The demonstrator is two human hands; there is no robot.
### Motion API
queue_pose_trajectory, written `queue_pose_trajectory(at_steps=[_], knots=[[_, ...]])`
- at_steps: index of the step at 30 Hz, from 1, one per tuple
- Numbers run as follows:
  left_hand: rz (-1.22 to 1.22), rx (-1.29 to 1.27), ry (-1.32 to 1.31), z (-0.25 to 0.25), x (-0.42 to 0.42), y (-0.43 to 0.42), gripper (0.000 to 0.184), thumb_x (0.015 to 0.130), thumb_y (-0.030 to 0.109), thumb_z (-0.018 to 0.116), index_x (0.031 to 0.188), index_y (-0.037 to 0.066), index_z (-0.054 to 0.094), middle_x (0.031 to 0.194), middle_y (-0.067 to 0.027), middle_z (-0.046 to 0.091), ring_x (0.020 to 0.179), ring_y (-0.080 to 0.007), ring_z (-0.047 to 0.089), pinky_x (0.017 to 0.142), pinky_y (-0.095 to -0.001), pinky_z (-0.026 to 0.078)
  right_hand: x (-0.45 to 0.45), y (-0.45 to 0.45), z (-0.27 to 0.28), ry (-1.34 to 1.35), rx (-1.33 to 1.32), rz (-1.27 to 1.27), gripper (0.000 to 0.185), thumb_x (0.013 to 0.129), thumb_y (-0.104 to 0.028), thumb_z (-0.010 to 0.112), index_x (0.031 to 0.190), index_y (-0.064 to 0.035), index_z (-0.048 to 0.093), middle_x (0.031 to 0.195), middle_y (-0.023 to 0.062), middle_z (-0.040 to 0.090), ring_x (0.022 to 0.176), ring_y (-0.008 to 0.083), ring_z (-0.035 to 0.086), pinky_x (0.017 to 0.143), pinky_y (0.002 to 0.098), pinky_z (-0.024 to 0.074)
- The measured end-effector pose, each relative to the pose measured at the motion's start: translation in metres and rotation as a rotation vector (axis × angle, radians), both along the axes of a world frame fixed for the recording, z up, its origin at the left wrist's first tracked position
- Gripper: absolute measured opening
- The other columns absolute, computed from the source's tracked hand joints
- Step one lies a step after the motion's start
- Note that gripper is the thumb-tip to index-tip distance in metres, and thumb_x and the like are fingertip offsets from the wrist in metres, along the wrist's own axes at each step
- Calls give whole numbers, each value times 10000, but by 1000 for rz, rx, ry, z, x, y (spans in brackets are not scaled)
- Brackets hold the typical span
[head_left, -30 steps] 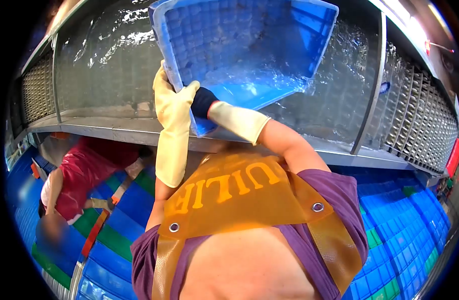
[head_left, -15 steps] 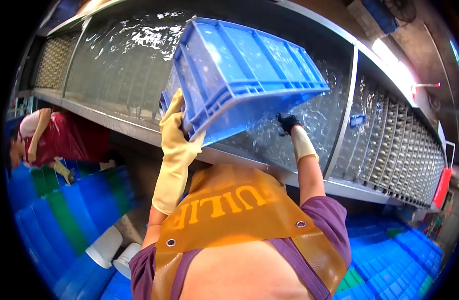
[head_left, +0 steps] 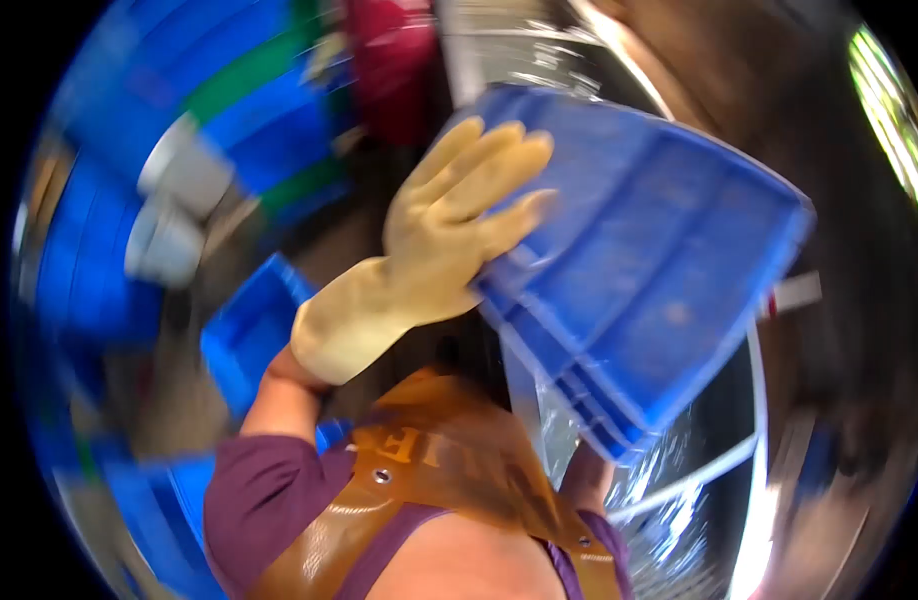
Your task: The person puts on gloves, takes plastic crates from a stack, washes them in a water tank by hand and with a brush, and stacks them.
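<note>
A blue plastic crate (head_left: 649, 250) is raised in front of me, tilted, with a ribbed face toward me. My left hand (head_left: 469, 200), in a long cream rubber glove, is at the crate's left side. Its fingers are stretched out and overlap the crate's edge; whether they press on it I cannot tell. My right forearm (head_left: 587, 478) goes up behind the crate's lower corner, and the crate hides the right hand. Behind and below the crate, splashing water shows in a metal trough (head_left: 714, 468).
Blurred stacks of blue and green crates (head_left: 244, 85) stand at the upper left, near two white tubs (head_left: 184, 165). Another blue crate (head_left: 244, 335) sits by my left elbow. A co-worker's red apron (head_left: 394, 60) shows at the top, beside the trough.
My view has swung round. The crate has turned from its slanted position over the water to show its ribbed face. My left fingers, bent at its edge before, are stretched out. The right hand has gone behind it.
</note>
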State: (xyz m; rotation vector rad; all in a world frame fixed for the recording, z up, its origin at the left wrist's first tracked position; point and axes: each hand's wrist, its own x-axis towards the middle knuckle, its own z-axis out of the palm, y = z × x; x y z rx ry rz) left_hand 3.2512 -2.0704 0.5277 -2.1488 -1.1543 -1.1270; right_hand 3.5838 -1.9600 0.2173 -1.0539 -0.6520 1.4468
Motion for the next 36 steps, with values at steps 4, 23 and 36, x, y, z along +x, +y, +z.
queue_pose_trajectory(at_steps=[4, 23, 36], knots=[[323, 76, -1120, -52, -87, -56, 848, 723, 194, 770, 1438, 107, 323, 1471, -180, 340, 1352, -309, 345, 1109, -453, 287, -125, 53, 41, -93, 182, 366, 744, 857, -585, 566, 1316, -14, 439, 1148, 122, 589, 893, 268, 588, 745, 389, 491], [929, 512, -2297, -329, -246, -354, 261, 786, 140, 686, 1001, -2, 648, 935, -103, 674, 818, -204, 615, 716, -336, 483, -574, -132, -114, -430, 522, 1475, 582, 785, -159, 776, 1276, 4, 509, 1135, 105, 608, 1009, 216, 579, 870, 374, 490], [1835, 95, -2350, -415, -291, -375, 524, 848, 418, 656, 1092, -33, 547, 1027, -193, 617, 919, -324, 613, 826, -444, 466, -658, -195, -134, -943, 486, 1384, 669, 734, -145, 757, 1310, 43, 474, 1231, 238, 583, 1117, 334, 581, 933, 411, 471]])
